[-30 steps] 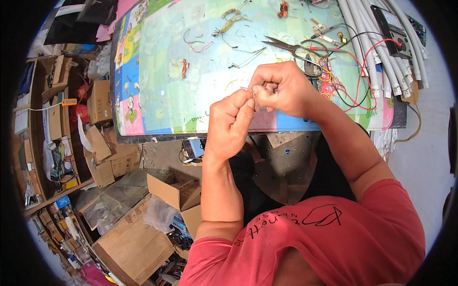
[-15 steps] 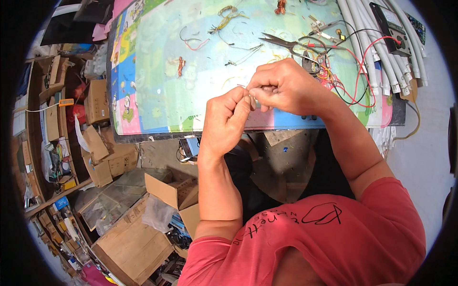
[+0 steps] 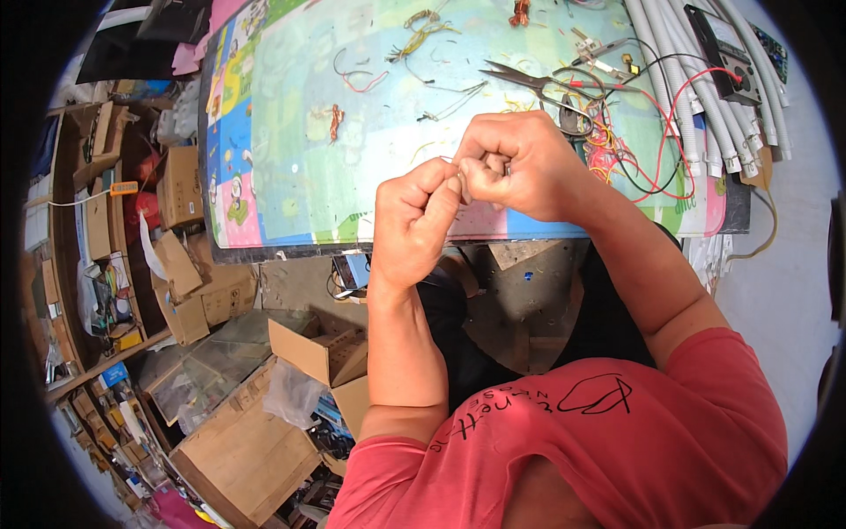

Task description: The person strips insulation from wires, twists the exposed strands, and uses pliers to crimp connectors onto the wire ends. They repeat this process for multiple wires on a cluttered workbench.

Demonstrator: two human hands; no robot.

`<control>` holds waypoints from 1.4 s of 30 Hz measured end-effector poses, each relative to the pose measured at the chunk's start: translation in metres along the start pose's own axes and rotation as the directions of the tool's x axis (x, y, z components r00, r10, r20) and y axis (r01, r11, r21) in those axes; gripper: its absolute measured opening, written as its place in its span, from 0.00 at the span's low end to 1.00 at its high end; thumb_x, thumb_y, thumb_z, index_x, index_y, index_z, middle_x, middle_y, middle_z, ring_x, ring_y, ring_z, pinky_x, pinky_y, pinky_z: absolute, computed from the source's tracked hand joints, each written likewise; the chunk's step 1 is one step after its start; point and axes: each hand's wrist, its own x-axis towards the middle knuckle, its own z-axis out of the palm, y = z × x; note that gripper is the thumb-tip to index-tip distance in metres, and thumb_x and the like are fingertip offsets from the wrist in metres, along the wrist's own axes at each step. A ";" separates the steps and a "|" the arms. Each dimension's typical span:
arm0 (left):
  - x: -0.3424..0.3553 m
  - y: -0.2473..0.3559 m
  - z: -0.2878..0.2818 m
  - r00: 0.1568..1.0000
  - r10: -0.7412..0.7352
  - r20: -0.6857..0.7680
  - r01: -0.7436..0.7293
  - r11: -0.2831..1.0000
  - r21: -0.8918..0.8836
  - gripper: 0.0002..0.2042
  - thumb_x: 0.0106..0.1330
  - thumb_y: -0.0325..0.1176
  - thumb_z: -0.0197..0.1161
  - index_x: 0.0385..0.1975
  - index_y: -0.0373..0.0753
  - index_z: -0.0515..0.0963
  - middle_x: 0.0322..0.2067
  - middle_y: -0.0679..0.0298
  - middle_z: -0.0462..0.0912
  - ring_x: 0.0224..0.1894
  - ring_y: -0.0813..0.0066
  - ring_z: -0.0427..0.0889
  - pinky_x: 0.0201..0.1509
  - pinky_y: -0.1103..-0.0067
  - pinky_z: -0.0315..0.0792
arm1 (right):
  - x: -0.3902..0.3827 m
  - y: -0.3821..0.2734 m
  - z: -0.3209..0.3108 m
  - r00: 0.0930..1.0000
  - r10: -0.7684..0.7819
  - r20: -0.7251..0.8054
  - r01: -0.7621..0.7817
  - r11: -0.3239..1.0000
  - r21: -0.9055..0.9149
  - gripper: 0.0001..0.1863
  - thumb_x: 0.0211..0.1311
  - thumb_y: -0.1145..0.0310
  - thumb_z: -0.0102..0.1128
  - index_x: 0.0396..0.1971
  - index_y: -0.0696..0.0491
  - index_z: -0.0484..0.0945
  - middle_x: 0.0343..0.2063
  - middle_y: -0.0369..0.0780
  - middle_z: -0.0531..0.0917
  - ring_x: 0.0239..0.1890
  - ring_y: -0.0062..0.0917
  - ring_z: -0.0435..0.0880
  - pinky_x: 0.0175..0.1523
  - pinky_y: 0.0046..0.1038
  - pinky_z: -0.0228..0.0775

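Note:
My left hand [image 3: 412, 216] and my right hand [image 3: 520, 167] meet above the near edge of the table, fingertips pressed together. Between them is a thin wire [image 3: 448, 160]; only a short end of it shows above the left fingers, and the rest is hidden. Both hands are closed in a pinch. Just beyond the right hand lie black-handled scissors [image 3: 529, 81], partly over a tangle of red and yellow wires [image 3: 604, 145]. A dark pair of pliers [image 3: 575, 116] rests by the scissors' handles. Farther off is a thin grey cable [image 3: 454, 103].
A patterned mat [image 3: 291, 176] covers the table, with a copper-coloured wire bundle [image 3: 336, 123] and yellow-green wires [image 3: 421, 40] on it. At right stand a multimeter [image 3: 723, 53] with leads and white corrugated tubes [image 3: 696, 106]. Cardboard boxes [image 3: 181, 187] and shelves fill the left side.
Both hands have shifted very slightly left and stay pinched together. The right hand's fingers have curled a little and its wrist has turned slightly. Things on the table stay put.

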 end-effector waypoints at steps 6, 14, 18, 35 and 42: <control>0.001 0.000 0.002 1.000 0.024 -0.006 -0.024 0.998 -0.063 0.10 0.66 0.29 0.54 0.23 0.31 0.75 0.15 0.73 0.67 0.17 0.90 0.56 0.20 0.85 0.48 | -0.001 -0.001 0.003 0.993 0.121 0.016 -0.121 0.969 0.217 0.03 0.53 0.76 0.60 0.22 0.58 0.77 0.17 0.34 0.77 0.20 0.14 0.71 0.25 0.21 0.64; 0.002 0.001 -0.002 1.000 -0.025 0.013 0.026 0.996 -0.086 0.10 0.63 0.28 0.52 0.22 0.31 0.74 0.14 0.73 0.66 0.15 0.90 0.54 0.19 0.84 0.46 | 0.004 0.003 -0.005 0.951 0.307 0.034 -0.300 0.893 0.335 0.05 0.57 0.74 0.60 0.24 0.59 0.78 0.17 0.30 0.74 0.22 0.10 0.69 0.27 0.17 0.63; 0.001 -0.001 -0.008 0.997 -0.072 0.008 0.073 0.994 -0.080 0.10 0.63 0.28 0.51 0.21 0.31 0.74 0.14 0.74 0.65 0.15 0.90 0.53 0.19 0.84 0.45 | 0.008 -0.002 -0.014 0.956 0.268 0.119 -0.293 0.902 0.318 0.05 0.58 0.73 0.60 0.28 0.59 0.81 0.21 0.33 0.76 0.20 0.15 0.74 0.29 0.19 0.67; 0.010 -0.008 0.021 0.951 -0.109 -0.290 0.116 0.993 0.009 0.07 0.70 0.26 0.52 0.30 0.33 0.74 0.24 0.73 0.72 0.27 0.89 0.64 0.29 0.87 0.60 | 0.000 0.013 0.010 0.974 0.064 -0.217 -0.088 0.991 -0.103 0.05 0.54 0.73 0.63 0.26 0.59 0.80 0.21 0.42 0.79 0.21 0.28 0.79 0.28 0.28 0.70; 0.009 -0.014 0.016 0.977 -0.071 -0.200 0.074 0.997 0.009 0.08 0.72 0.32 0.54 0.31 0.37 0.74 0.18 0.79 0.66 0.17 0.93 0.55 0.19 0.88 0.49 | 0.006 0.018 0.001 0.922 0.362 0.141 -0.373 0.723 0.582 0.08 0.61 0.69 0.62 0.32 0.59 0.80 0.24 0.35 0.80 0.25 0.16 0.77 0.30 0.23 0.70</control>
